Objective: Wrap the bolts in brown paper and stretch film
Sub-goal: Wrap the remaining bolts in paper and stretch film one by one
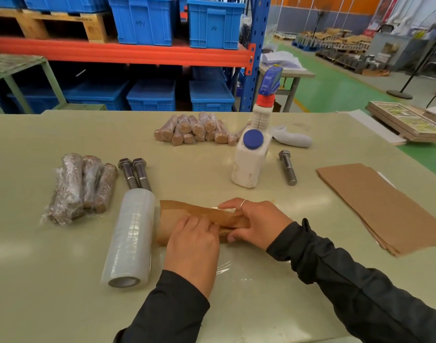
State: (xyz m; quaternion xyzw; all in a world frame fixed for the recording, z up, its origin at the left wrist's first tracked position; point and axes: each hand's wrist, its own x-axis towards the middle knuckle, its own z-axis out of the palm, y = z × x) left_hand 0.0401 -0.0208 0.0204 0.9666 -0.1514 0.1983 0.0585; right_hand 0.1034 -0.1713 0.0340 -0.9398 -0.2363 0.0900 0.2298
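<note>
A brown paper bundle point(187, 214) lies at the table's near middle, on a clear sheet of stretch film point(231, 268). My left hand point(192, 246) presses down on the bundle's near side. My right hand point(256, 221) grips its right end, fingers curled around it. Whatever is inside the paper is hidden. A roll of stretch film point(130, 238) lies just left of the bundle. Two bare bolts point(135, 173) lie beyond the roll, and a third bolt point(288, 167) lies to the right. A stack of brown paper sheets point(382, 204) sits at the right.
Film-wrapped bundles point(80, 186) lie at the left. A pile of paper-wrapped bundles point(199, 129) sits at the back. A white spray bottle point(254, 154) stands mid-table beside a white handle-shaped tool point(292, 137). Blue crates point(142, 18) fill the rack behind the table.
</note>
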